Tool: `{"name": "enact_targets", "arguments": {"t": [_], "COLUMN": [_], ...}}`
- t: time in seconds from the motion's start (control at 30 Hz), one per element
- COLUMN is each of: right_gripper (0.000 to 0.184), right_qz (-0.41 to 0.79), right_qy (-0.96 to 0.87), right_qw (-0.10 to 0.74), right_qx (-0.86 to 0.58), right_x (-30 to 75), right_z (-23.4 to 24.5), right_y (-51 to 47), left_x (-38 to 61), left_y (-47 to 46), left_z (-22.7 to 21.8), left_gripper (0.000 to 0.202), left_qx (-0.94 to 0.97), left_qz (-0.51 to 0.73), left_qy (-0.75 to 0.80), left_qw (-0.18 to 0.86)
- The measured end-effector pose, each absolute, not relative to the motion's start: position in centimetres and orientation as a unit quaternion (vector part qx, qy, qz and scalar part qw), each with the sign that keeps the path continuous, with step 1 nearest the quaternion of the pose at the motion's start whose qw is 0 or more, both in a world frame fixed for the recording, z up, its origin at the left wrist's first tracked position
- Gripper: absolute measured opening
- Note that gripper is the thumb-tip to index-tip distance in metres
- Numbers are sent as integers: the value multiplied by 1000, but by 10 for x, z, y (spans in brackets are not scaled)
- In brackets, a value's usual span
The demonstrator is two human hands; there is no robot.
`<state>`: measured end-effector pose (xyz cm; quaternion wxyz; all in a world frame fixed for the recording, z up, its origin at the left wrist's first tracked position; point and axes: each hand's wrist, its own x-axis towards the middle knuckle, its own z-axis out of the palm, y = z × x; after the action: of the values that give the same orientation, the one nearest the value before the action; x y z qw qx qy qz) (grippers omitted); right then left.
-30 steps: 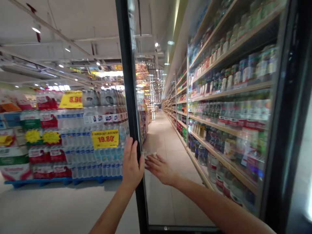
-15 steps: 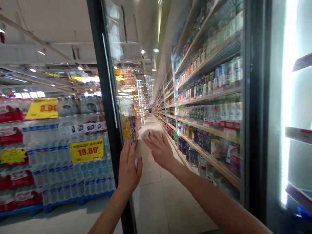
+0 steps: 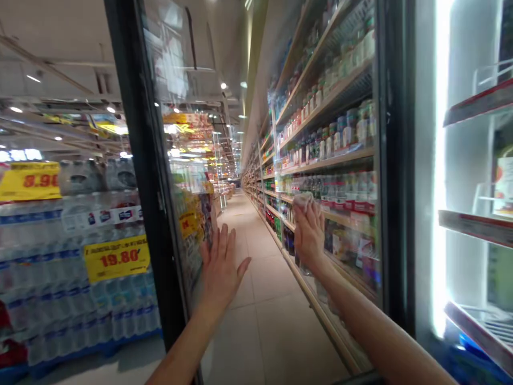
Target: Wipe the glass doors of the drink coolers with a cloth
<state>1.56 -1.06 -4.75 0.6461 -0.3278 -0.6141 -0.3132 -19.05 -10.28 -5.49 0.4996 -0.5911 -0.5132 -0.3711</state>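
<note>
An open glass cooler door (image 3: 256, 160) with a black frame (image 3: 136, 176) stands in front of me. My left hand (image 3: 222, 270) lies flat on the glass near its left frame, fingers spread. My right hand (image 3: 308, 230) presses a small pale cloth (image 3: 302, 200) against the glass further right, fingers closed over it. Through the pane I see a long aisle and shelves of bottles (image 3: 332, 144).
Stacked packs of water bottles (image 3: 80, 278) with yellow price signs (image 3: 116, 259) stand on the left. The lit cooler interior with wire shelves (image 3: 476, 224) opens on the right. A tiled floor (image 3: 268, 326) runs down the aisle.
The door has swung further left across my view. My right hand with the cloth slid right and up over the glass. My left hand moved from the frame's edge onto the glass, fingers spread.
</note>
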Motion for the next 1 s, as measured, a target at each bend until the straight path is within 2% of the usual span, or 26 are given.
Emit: {"name": "enact_targets", "arguments": {"t": [0.17, 0.3, 0.37, 0.5, 0.57, 0.7, 0.77, 0.83, 0.93, 1.0], "right_gripper": [59, 54, 53, 54, 52, 49, 50, 49, 50, 51], "right_qz": [-361, -297, -276, -344, -361, -276, -244, -268, -339, -356], "right_qy": [-682, -545, -521, -670, -689, -521, -477, -535, -664, -675], "right_qw": [576, 695, 713, 598, 578, 722, 749, 714, 605, 587], "right_qx": [-271, -364, -380, -273, -246, -362, -389, -364, -279, -269], "right_x": [46, 74, 65, 34, 43, 82, 81, 66, 49, 59], "right_z": [-71, -69, -62, -61, -59, -33, -21, -19, -29, -33], "right_y": [-1, 12, 9, -5, -1, 21, 23, 16, 7, 11], "left_x": [-181, -180, -178, -175, -174, -173, -172, -171, -172, -172], "left_y": [-97, -97, -97, -100, -100, -99, -97, -97, -97, -98], "left_z": [-54, -55, -56, -50, -41, -22, -18, -16, -16, -17], "left_gripper": [73, 71, 71, 71, 72, 77, 76, 75, 75, 74], "left_qx": [-577, -573, -571, -572, -573, -566, -561, -558, -556, -560], "left_qz": [-386, -388, -388, -393, -398, -402, -401, -401, -403, -400], "left_qy": [-517, -520, -529, -527, -521, -530, -541, -552, -556, -554], "left_qw": [500, 501, 494, 491, 492, 487, 481, 473, 468, 469]}}
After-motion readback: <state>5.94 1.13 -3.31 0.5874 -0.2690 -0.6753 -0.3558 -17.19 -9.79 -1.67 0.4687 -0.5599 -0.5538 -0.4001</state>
